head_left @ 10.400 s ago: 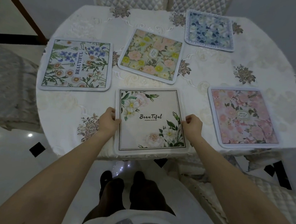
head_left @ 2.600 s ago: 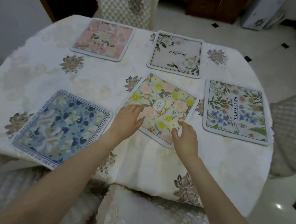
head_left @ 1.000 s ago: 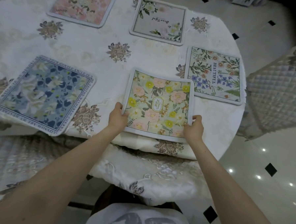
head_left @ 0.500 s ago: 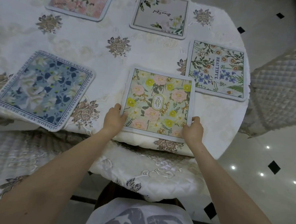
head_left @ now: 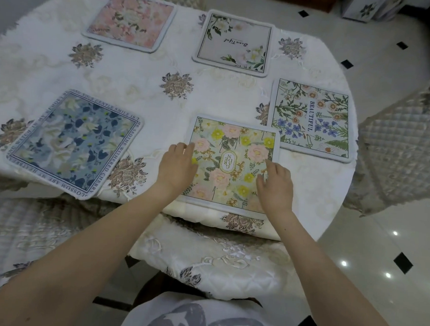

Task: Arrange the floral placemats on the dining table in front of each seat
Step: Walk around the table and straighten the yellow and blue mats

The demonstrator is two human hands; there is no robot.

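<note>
Both bare forearms reach forward toward the near edge of the table. The left hand (head_left: 177, 164) lies palm down, fingers together and extended. The right hand (head_left: 275, 182) also rests palm down, fingers loosely curled, gripping nothing.

Dining table (head_left: 52, 62), embroidered cream cloth, five floral placemats laid flat. Yellow-and-pink mat (head_left: 230, 161) at 6 o'clock, near edge; left hand (head_left: 177, 164) flat on its left border, right hand (head_left: 276, 183) flat on its lower right part, fingers spread. Blue mat (head_left: 73, 140) at 8 o'clock, overhanging the edge. Pink mat (head_left: 130, 20) at 11. White-rose mat (head_left: 234, 43) at 12. Wildflower "BEAUTIFUL" mat (head_left: 312, 119) at 3. Quilted chair (head_left: 404, 150) right of the table.
</note>
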